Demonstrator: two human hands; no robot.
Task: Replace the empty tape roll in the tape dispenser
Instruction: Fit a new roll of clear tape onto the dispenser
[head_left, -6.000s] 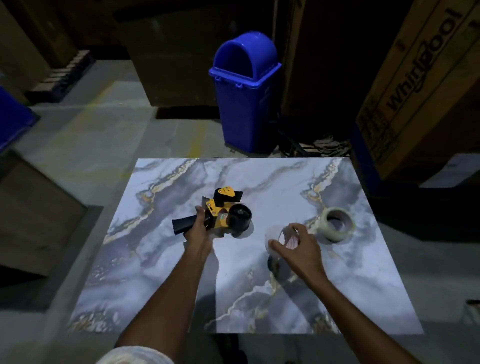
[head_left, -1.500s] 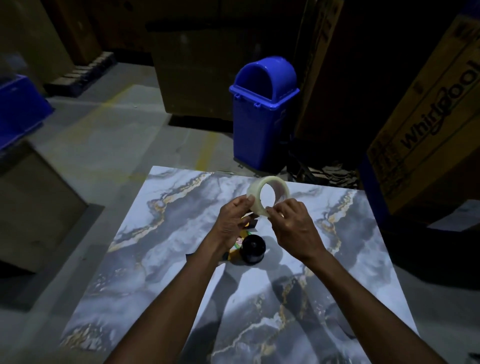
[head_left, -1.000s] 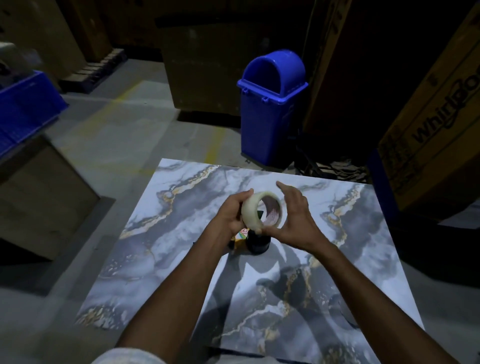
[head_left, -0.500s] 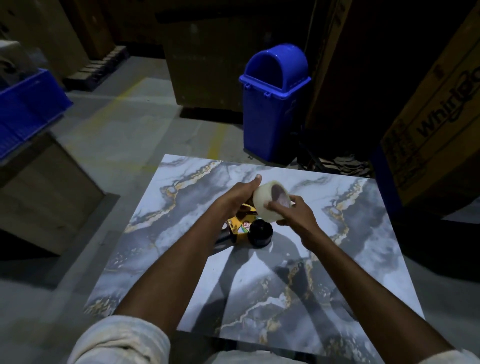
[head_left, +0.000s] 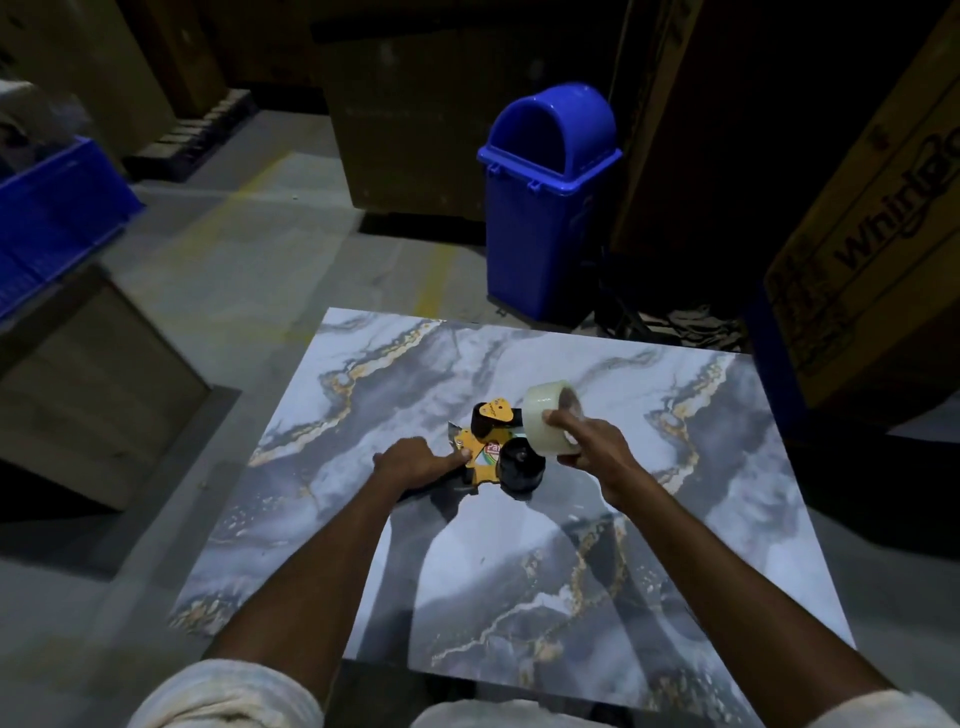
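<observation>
The left hand (head_left: 415, 460) grips the tape dispenser (head_left: 491, 449) steady (bare hub up) while the right hand (head_left: 589, 441) holds the tape roll (head_left: 543, 415) just above, ready to seat.

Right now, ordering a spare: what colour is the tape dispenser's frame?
Yellow-orange; the tape dispenser shows best in head view.

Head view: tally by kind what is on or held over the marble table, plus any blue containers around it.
tape roll: 1
tape dispenser: 1
blue bin: 1
blue crate: 1
Total: 4
</observation>
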